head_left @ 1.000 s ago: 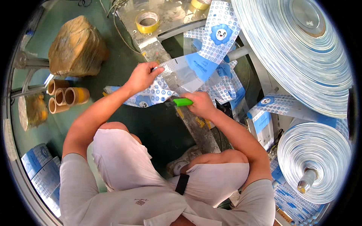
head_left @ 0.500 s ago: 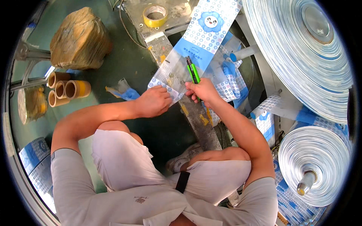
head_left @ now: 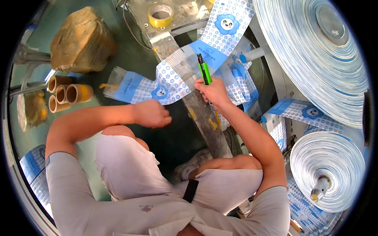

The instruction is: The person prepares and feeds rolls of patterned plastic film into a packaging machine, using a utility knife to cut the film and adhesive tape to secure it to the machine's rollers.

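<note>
My right hand [head_left: 214,93] grips a green and black box cutter [head_left: 204,70], its tip pointing away from me. Beneath it a strip of printed plastic film [head_left: 210,55], white and blue with smiling flower shapes, crosses the metal beam. The film's near end [head_left: 160,89] reaches leftward past the beam, loose and bent. My left hand [head_left: 152,113] is a closed fist just on the near side of that end. Nothing shows in its fingers, and it looks apart from the film.
A roll of yellow tape [head_left: 161,21] lies at the far end of the metal beam [head_left: 204,118]. Large film rolls [head_left: 307,47] stand on the right, a smaller one [head_left: 315,165] nearer. On the left are cardboard cores [head_left: 78,93] and a brown wrapped bundle [head_left: 78,43].
My left hand has come off the film and moved slightly left and nearer to me. The film now stretches farther left. My right hand still holds the box cutter, with little movement.
</note>
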`<state>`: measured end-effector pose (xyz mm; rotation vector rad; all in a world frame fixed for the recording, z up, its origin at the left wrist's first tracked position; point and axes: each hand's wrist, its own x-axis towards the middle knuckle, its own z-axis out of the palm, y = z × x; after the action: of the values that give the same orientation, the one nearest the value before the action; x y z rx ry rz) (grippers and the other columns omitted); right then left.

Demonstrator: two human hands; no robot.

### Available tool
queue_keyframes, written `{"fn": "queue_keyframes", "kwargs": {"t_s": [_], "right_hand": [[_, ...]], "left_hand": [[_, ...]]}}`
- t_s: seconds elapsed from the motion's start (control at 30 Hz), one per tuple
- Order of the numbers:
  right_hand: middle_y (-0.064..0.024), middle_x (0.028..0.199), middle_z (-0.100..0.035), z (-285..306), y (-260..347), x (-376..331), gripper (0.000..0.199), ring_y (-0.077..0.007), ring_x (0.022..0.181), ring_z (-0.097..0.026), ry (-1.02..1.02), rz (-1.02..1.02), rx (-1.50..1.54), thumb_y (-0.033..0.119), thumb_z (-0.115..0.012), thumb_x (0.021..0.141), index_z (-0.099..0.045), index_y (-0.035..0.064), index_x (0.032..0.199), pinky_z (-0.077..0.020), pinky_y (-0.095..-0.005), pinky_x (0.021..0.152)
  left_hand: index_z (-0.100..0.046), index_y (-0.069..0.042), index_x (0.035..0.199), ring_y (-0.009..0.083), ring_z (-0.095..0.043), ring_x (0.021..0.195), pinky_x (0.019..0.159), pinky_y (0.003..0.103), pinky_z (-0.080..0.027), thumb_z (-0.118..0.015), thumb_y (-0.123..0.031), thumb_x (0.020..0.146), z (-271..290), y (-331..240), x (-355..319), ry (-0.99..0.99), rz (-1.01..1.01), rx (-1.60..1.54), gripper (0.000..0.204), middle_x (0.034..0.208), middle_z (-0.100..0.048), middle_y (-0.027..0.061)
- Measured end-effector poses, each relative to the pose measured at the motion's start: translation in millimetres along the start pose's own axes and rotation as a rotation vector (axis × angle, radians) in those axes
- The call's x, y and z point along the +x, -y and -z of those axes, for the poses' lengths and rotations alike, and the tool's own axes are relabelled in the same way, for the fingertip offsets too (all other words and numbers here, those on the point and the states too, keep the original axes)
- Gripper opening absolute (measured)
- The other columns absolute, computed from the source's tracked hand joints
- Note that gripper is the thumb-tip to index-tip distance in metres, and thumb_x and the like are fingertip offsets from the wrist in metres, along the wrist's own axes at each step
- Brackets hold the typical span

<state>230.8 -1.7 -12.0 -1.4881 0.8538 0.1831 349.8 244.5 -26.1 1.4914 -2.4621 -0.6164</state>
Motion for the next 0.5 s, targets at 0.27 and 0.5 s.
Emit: {"fn": "queue_keyframes", "kwargs": {"t_s": [0.27,0.5], "right_hand": [[-0.0046,0.065,-0.058,-12,21,-24,0.028,-0.0138,0.049,-0.057,0.045,0.123,-0.178,0.032,-0.06,0.097,-0.056,0.0039,0.096,-0.0426,-0.0307,0.042],[-0.0063,0.068,-0.058,-8,-7,-6,0.029,-0.0181,0.055,-0.06,0.058,0.364,-0.536,0.031,-0.049,0.102,-0.05,0.0028,0.094,-0.0461,-0.0361,0.05]], "left_hand": [[-0.058,-0.013,0.131,0.0301,-0.044,0.135,0.115,0.051,-0.03,-0.073,-0.038,0.082,43,61,19,-0.539,0.495,0.207,0.057,0.139,-0.053,0.011],[-0.05,-0.015,0.142,0.0256,-0.026,0.147,0.121,0.056,-0.011,-0.071,-0.045,0.084,57,91,9,-0.404,0.552,0.152,0.069,0.154,-0.04,0.003]]}}
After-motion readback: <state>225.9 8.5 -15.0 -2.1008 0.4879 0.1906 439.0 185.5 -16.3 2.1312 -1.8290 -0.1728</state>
